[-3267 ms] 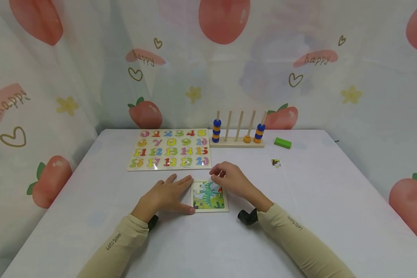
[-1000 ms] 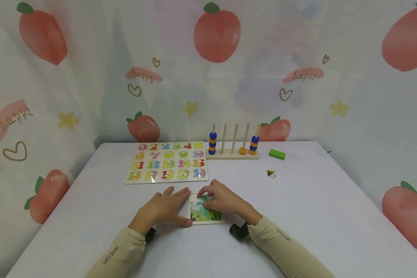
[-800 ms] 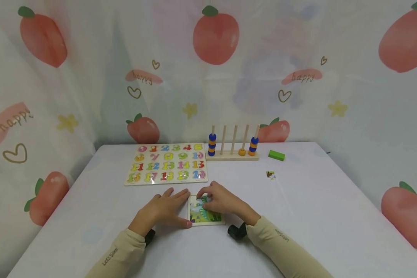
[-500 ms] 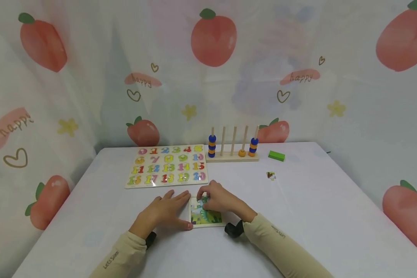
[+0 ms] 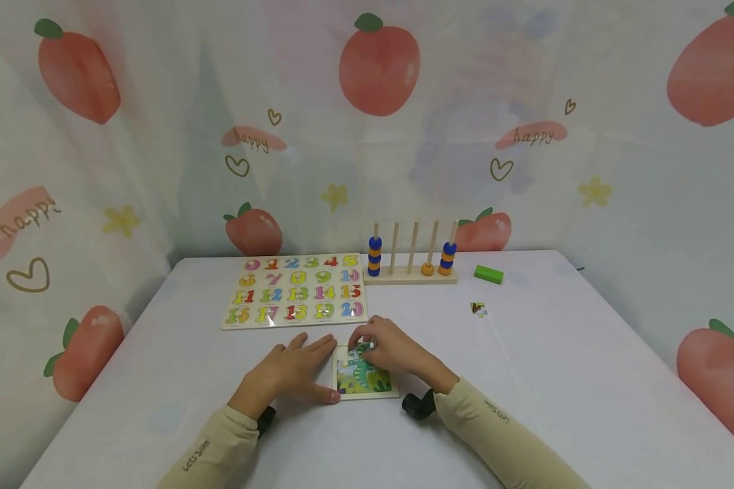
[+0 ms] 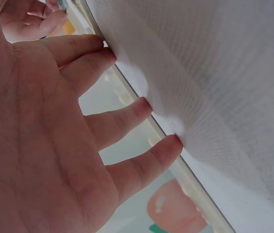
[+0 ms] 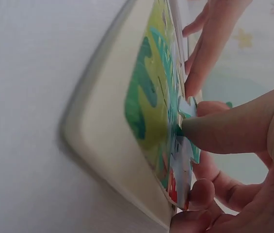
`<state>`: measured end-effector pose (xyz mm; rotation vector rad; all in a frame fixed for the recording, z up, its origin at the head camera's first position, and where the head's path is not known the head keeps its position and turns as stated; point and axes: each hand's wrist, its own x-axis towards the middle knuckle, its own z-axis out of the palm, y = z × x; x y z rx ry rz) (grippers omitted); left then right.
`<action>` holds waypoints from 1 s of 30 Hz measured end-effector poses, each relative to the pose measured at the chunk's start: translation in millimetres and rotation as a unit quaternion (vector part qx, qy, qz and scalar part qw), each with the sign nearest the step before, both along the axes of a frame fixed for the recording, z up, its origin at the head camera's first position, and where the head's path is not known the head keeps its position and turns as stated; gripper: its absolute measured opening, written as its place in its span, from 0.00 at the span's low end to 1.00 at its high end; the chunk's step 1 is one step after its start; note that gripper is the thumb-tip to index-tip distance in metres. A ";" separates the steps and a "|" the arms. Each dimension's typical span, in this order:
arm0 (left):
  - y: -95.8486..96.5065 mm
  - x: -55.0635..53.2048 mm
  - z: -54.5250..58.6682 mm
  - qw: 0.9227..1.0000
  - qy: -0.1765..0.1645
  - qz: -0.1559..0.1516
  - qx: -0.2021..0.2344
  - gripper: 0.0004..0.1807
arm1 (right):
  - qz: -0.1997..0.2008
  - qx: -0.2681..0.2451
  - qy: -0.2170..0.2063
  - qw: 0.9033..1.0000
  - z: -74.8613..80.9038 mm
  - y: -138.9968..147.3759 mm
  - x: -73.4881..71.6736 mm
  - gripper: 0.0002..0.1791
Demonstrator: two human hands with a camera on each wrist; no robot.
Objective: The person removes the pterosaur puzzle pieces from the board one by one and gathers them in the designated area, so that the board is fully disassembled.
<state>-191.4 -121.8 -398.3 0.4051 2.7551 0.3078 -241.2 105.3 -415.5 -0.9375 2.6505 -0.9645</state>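
The dinosaur puzzle (image 5: 365, 382) lies flat on the near side of the number board (image 5: 293, 324), toward that board's right end. The right hand (image 5: 393, 345) pinches a puzzle piece (image 7: 187, 108), tilted over the puzzle. The left hand (image 5: 290, 373), fingers straight and spread, touches the puzzle's left edge. Right of the number board stands a bead rack (image 5: 410, 275); farther right lie a green block (image 5: 488, 274) and a loose piece (image 5: 478, 310).

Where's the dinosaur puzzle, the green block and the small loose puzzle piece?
Dinosaur puzzle (image 5: 363, 375), head view: middle of its picture.
Green block (image 5: 488, 273), head view: on its top face.
Loose puzzle piece (image 5: 479, 310), head view: middle of its printed face.
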 end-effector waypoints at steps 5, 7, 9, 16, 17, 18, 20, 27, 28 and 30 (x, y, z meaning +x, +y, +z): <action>-0.7 -0.4 0.2 1.000 0.003 -0.001 -0.001 0.58 | -0.005 -0.003 -0.003 1.000 -0.9 -0.5 1.1 0.22; -0.9 -0.4 0.6 1.000 0.004 -0.002 -0.002 0.58 | -0.011 -0.002 -0.001 1.000 -0.8 -1.1 2.1 0.22; -1.0 -0.4 0.7 1.000 0.004 -0.002 -0.002 0.58 | -0.013 -0.005 0.004 1.000 -0.1 -2.0 3.0 0.21; -0.7 0.9 2.0 1.000 0.002 -0.003 0.004 0.58 | -0.020 -0.008 0.003 1.000 -1.4 -0.4 3.7 0.17; -0.8 1.1 1.8 1.000 0.002 -0.002 0.004 0.58 | -0.017 -0.010 0.001 1.000 -1.8 0.3 3.5 0.17; -0.8 1.3 1.8 1.000 0.001 -0.002 0.004 0.58 | -0.014 -0.011 -0.001 1.000 -2.4 1.0 3.2 0.17; -1.0 1.4 1.3 1.000 0.001 -0.003 0.004 0.58 | -0.006 -0.018 -0.004 1.000 -3.1 2.5 2.6 0.16; -1.8 0.9 0.2 1.000 0.008 -0.011 0.002 0.57 | -0.017 -0.036 -0.027 0.999 1.2 7.4 0.8 0.14; -1.8 0.8 0.2 1.000 0.008 -0.011 0.001 0.57 | -0.018 -0.036 -0.029 0.999 1.9 8.2 0.3 0.13; -1.8 0.9 0.0 1.000 0.008 -0.012 0.002 0.57 | -0.025 -0.037 -0.038 0.998 2.8 9.8 -0.8 0.13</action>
